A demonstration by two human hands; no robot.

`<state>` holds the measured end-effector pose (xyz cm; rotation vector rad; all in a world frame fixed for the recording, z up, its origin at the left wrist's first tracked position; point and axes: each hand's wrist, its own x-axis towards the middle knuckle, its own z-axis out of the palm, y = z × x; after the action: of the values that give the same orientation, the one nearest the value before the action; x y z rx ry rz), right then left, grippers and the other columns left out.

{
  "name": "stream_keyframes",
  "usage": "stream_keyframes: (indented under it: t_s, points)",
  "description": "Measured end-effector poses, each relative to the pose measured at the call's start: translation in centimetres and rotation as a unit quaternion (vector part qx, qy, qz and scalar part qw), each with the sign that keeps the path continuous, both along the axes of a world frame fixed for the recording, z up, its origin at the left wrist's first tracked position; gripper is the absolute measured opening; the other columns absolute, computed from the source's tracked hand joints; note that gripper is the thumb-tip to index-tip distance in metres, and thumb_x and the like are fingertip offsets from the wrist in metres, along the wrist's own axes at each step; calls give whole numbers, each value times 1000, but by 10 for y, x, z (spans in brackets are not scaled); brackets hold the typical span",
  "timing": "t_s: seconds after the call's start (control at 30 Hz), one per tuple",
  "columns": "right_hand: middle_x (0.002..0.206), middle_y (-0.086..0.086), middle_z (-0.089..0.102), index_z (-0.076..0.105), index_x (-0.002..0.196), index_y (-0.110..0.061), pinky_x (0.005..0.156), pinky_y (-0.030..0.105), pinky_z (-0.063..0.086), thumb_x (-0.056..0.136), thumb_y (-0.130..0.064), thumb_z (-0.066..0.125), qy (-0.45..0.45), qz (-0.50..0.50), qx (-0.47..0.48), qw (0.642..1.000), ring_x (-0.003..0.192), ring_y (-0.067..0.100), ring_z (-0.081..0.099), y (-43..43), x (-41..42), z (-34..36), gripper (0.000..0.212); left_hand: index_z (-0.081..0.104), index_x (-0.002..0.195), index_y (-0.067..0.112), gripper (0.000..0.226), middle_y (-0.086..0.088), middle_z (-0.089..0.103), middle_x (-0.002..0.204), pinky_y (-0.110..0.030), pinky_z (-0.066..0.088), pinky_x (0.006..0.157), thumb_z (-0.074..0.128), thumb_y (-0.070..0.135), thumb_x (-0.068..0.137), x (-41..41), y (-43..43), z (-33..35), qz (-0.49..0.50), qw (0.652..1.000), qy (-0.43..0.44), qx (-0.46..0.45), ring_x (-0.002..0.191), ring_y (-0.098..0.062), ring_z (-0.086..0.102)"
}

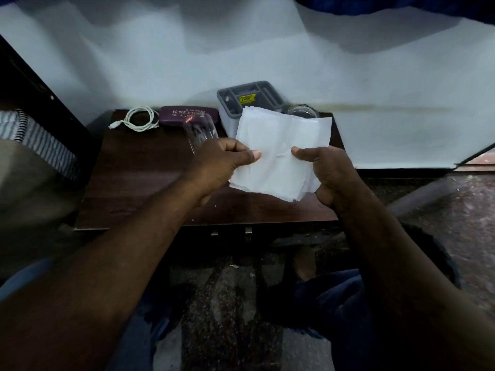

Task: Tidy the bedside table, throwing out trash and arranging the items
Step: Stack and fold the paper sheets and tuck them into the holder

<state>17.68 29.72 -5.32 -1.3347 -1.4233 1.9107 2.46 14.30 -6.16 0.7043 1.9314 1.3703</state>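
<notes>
A stack of white tissue sheets hangs above the dark wooden bedside table. My left hand pinches its left edge between thumb and curled fingers. My right hand grips its right edge, thumb on top. Behind the tissues, along the wall, stands a grey compartment organizer with a yellow label. A clear drinking glass stands just past my left hand. A second glass shows partly behind the tissues.
A maroon spectacle case and a coiled white charging cable lie at the back left of the table. A striped cloth and spiral-bound book sit at the far left. Speckled stone floor lies below, my knees over it.
</notes>
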Motion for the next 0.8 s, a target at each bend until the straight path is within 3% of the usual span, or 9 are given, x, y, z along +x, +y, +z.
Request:
stream_keyframes:
  t_s: [0.07,0.2,0.3,0.43,0.57,0.7,0.8]
  points:
    - [107,8,80,70,120,-5,76,41,64,85,2,75,1,6,0,1000,96,29,77,-1,0,0,36,74,80,14,19,-4,77,88,-39,55,84,88,27,79,-2,1,0,34,999,-32,27,84,-19,69]
    - [105,6,79,71,111,-9,80,43,64,86,2,74,-10,22,39,999,98,28,76,-3,0,0,27,69,102,8,80,-17,75,115,-60,52,103,81,75,61,4,0,8,51,992,-111,17,106,-34,71]
    - [106,7,79,73,111,-7,84,44,63,86,1,74,-29,27,91,995,98,28,75,-3,3,1,27,63,117,13,110,-14,73,122,-63,48,105,71,96,45,10,2,10,41,989,-140,-9,115,-39,69]
    - [109,8,79,74,117,-6,88,43,62,84,-1,73,-52,33,141,988,102,29,75,-2,6,-1,33,66,117,23,96,-9,76,120,-60,53,100,70,95,53,13,3,9,51,985,-166,-15,116,-37,70]
    - [114,8,78,73,123,-7,90,42,61,86,-5,73,-70,38,150,985,105,27,73,0,6,-4,37,65,115,26,49,1,78,112,-44,63,77,84,50,78,11,6,2,50,988,-149,8,104,-27,76]
    - [115,8,77,72,124,-8,94,46,61,86,-5,73,-79,41,157,984,106,28,73,2,6,-7,38,69,115,18,27,-2,78,112,-53,61,91,77,26,91,12,7,-2,28,994,-104,4,102,-27,76]
    - [113,8,77,72,123,-8,91,46,61,86,-5,73,-84,41,154,984,105,28,73,2,7,-9,37,72,109,5,29,-15,77,106,-49,60,82,77,28,92,16,7,1,23,992,-126,-15,93,-31,74]
